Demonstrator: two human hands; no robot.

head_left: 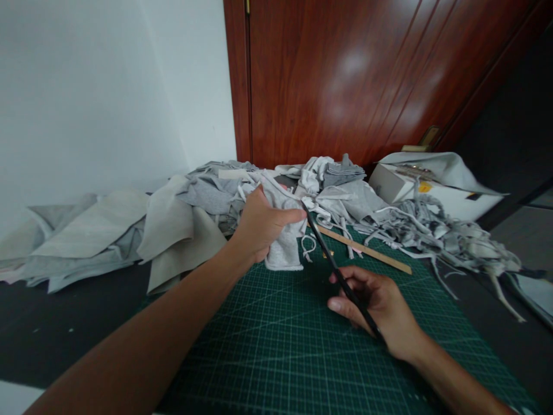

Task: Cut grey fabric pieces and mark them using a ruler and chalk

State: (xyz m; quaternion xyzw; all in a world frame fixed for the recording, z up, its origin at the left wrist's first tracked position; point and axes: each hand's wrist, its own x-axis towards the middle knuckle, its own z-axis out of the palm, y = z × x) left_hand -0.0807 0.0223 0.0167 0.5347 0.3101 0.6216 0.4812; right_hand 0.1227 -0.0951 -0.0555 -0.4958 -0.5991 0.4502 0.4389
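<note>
My left hand (265, 222) grips a small light grey cloth piece (283, 251) above the far part of the green cutting mat (276, 334), thumb pointing right. A long, thin black tool (330, 259) slants from my right hand (374, 302) up to the cloth. Its tip meets or nearly meets the cloth's upper right edge, close to my left thumb. The fingers of my right hand are closed round the tool's lower part. Whether it is a single shaft or has two blades, I cannot tell.
Grey cloth sheets (99, 225) lie at the left. Cloth scraps (345, 193) are heaped at the back, beside a white box (444, 193). Tangled strips (458, 230) spread to the right. A wooden ruler (371, 252) rests on the mat. A brown door (337, 86) stands behind.
</note>
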